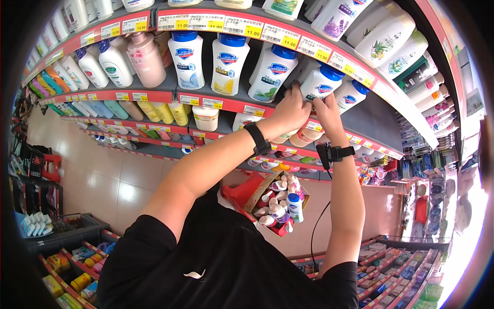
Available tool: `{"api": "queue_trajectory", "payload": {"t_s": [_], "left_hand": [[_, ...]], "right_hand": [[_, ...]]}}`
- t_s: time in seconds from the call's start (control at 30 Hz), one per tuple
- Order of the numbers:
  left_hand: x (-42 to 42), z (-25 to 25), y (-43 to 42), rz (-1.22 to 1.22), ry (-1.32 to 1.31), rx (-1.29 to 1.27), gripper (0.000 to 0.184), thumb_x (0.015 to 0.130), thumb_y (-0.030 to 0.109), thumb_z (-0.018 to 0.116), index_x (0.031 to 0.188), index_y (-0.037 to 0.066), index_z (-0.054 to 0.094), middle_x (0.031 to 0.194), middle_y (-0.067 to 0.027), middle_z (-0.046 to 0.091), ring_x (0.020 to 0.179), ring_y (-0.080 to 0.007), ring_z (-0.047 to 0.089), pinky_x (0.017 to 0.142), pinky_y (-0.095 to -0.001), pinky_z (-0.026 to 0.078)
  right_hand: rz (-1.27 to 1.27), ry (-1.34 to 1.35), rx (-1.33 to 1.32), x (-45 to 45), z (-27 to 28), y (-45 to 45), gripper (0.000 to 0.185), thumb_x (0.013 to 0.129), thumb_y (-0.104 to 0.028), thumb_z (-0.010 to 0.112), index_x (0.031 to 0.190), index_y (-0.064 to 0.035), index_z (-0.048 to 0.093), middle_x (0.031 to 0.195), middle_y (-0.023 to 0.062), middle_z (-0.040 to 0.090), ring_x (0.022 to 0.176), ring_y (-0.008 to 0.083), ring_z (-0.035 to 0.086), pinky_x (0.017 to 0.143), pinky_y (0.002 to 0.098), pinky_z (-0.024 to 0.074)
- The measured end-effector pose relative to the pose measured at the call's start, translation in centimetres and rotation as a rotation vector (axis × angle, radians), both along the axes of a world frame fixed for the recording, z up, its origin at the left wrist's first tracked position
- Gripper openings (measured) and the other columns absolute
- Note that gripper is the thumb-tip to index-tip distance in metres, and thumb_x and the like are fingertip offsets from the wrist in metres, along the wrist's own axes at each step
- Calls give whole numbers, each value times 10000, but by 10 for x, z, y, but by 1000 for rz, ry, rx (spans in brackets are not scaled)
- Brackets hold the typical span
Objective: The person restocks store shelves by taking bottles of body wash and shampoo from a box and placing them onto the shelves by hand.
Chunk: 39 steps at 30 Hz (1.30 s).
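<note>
Both my hands are at a shelf of body wash, around a white Safeguard bottle with a blue cap (320, 82). My left hand (292, 109) is at the bottle's lower left, its fingers bent against it. From the lower right, my right hand (328, 114) grips the same bottle, thumb near its base. Another blue-capped bottle (351, 96) stands just to the right. On the left is a Safeguard bottle with a green leaf label (272, 73), and farther left one with a lemon label (229, 64). Each wrist wears a black strap.
A cardboard box (257, 198) of pump and capped bottles sits below my hands, beside a red object (243, 190). Price-tagged shelf edges (309, 46) curve above. Low shelving (77, 257) stands at the lower left. A black cable hangs from my right wrist.
</note>
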<state>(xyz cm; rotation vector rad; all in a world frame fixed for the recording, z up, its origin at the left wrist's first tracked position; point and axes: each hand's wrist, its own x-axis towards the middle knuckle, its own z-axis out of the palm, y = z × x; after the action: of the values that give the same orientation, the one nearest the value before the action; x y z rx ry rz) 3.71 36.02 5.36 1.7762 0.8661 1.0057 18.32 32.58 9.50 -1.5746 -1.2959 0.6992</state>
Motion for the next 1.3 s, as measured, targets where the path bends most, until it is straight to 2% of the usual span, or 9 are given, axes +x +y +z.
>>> {"api": "queue_trajectory", "payload": {"t_s": [0.33,0.43,0.53,0.6,0.87,1.0,1.1,1.17,1.3], "left_hand": [[4,-9,10,55,-38,20,756,956,238,547,1527,-136,221,1449,-444,395,1342,-549,455,1112,-513,415],[4,-9,9,56,-31,-29,772,940,214,568,1542,-117,215,1474,-410,399,1389,-513,436,1130,-494,408],[10,-16,17,37,-128,-56,899,852,195,603,1547,-146,146,1494,-456,307,1326,-582,443,1132,-499,397],[16,-17,23,6,-219,-100,979,785,140,623,1567,-126,99,1515,-444,286,1389,-570,380,1172,-480,348],[22,-25,42,-112,-244,-173,1075,712,30,595,1594,-103,-5,1587,-432,180,1500,-525,244,1234,-436,255],[16,-18,41,-122,-216,-210,1045,737,9,575,1604,-98,1,1592,-415,208,1511,-488,261,1224,-422,278],[13,-19,42,-186,-216,-226,1015,772,9,564,1606,-94,-5,1591,-401,241,1489,-471,325,1197,-414,331],[19,-26,46,-118,-165,-133,980,807,17,552,1607,-92,-4,1588,-394,262,1460,-455,388,1171,-406,374],[14,-17,41,-127,-150,-151,971,817,25,556,1605,-96,3,1586,-398,259,1449,-458,403,1167,-410,380]], "right_hand": [[-27,-66,51,7,-28,15,522,908,-194,598,1368,21,479,1019,176,700,867,262,701,782,383,564],[-72,-266,7,13,-34,13,561,906,-223,614,1381,33,459,1039,203,697,885,297,703,813,399,555],[-70,-191,-18,9,-36,11,560,924,-197,596,1404,43,432,1126,199,685,976,290,693,869,395,550],[64,243,5,2,-37,8,544,949,-137,552,1440,44,406,1239,177,647,1066,269,664,933,386,537],[160,336,-59,3,-41,9,547,973,-98,506,1501,-18,386,1319,148,611,1185,236,613,1032,373,487],[75,158,-50,9,-55,18,562,960,-142,540,1484,-2,391,1306,162,622,1185,232,613,1030,363,473],[96,135,-25,9,-61,19,554,981,-60,535,1504,-27,355,1314,142,614,1124,218,646,978,349,527],[39,139,-59,7,-57,17,599,928,-144,564,1488,-26,387,1263,178,648,1151,253,637,996,375,489],[-11,100,-64,9,-65,20,606,925,-174,580,1485,-37,393,1247,185,659,1117,273,657,964,386,508]]}}
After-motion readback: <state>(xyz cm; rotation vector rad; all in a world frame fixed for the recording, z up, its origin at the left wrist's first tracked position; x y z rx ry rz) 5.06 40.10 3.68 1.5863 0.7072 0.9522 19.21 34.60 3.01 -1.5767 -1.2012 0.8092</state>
